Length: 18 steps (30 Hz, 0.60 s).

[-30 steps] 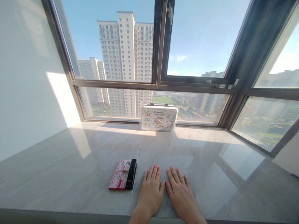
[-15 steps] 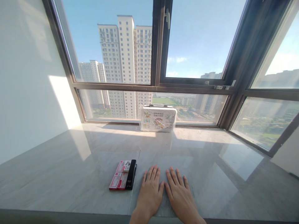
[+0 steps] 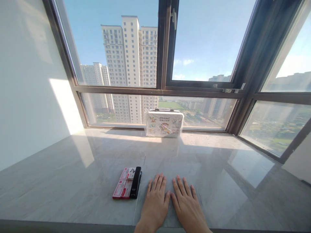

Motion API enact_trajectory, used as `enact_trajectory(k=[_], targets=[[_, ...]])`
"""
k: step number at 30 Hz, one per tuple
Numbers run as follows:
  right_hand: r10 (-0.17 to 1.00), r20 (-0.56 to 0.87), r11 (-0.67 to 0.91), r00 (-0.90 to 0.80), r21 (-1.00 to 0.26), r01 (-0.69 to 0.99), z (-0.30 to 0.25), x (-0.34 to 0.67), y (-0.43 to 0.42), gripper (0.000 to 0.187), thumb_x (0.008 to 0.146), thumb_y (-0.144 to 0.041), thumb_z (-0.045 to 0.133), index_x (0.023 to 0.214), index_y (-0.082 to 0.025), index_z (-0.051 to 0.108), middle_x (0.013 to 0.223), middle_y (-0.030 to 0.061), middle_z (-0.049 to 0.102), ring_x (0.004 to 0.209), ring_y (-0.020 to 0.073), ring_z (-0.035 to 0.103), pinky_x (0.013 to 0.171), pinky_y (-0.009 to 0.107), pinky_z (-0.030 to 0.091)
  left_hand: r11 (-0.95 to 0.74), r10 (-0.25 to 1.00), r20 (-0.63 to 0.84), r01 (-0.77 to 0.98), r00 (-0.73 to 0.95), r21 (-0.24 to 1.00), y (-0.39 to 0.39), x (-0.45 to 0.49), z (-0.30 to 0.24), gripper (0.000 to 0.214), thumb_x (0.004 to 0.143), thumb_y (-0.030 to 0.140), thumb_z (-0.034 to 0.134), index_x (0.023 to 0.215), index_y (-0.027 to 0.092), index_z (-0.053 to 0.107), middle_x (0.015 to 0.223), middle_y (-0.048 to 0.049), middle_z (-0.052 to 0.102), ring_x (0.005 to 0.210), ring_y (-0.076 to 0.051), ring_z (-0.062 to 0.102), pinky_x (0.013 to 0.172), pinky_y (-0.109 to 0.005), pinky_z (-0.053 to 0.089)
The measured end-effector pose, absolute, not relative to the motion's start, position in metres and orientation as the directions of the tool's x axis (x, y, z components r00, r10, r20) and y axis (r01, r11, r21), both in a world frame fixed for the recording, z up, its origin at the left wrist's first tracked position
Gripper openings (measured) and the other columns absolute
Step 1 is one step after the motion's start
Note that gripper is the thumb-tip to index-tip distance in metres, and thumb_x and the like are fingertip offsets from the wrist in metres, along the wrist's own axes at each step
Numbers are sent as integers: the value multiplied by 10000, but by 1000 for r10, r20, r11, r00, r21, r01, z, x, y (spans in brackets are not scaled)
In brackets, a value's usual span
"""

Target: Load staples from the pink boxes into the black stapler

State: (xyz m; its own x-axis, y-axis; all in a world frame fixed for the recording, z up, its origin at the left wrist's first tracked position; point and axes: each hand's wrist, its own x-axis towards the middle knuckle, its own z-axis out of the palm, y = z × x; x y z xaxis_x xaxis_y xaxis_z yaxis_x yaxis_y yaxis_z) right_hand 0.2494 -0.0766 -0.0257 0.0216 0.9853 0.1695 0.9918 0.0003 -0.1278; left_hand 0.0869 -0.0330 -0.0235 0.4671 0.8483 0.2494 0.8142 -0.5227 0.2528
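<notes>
My left hand (image 3: 156, 200) lies palm down and open on the grey marble sill (image 3: 73, 184), its fingers stretched toward the window. Beside it, my right hand (image 3: 187, 200) rests flat in the same way, and the two thumbs nearly meet. Neither hand holds anything. Just left of my left hand is a black stapler (image 3: 135, 183), lying lengthwise against small red and white boxes (image 3: 120, 187). The box at the far end of that group (image 3: 131, 173) has a picture of a stapler or similar tool on it.
A white case with cartoon prints (image 3: 164, 124), wrapped in clear plastic, stands upright against the window. Dark window frames (image 3: 160, 91) border the sill at the back and right. A white wall (image 3: 29, 97) rises at the left. The sill's front edge (image 3: 60, 223) runs along the bottom.
Both hands sit very slightly lower in the picture. The stapler, boxes and case stay where they were on the sill.
</notes>
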Motion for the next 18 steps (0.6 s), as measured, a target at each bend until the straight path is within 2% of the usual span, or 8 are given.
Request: enact_trajectory(k=[11, 18], targets=[[991, 135, -1, 23, -162, 987, -29, 249, -91, 586, 1021, -541, 243, 1559, -310, 264, 1626, -12, 158, 1515, 324, 169, 1199, 610, 200, -516, 854, 237, 811, 462, 277, -36, 85, -24, 569, 1049, 517, 228, 1569, 294, 288, 1652, 11, 200, 1525, -235, 185, 1246, -491, 218], [990, 130, -35, 60, -192, 981, -68, 246, -120, 539, 998, -531, 296, 1523, -410, 309, 1580, -72, 246, 1462, 326, 304, 1189, 607, 271, -515, 856, 228, 810, 464, 282, -40, 84, -23, 566, 1049, 513, 234, 1569, 297, 281, 1651, 22, 179, 1529, -241, 165, 1248, -510, 207]])
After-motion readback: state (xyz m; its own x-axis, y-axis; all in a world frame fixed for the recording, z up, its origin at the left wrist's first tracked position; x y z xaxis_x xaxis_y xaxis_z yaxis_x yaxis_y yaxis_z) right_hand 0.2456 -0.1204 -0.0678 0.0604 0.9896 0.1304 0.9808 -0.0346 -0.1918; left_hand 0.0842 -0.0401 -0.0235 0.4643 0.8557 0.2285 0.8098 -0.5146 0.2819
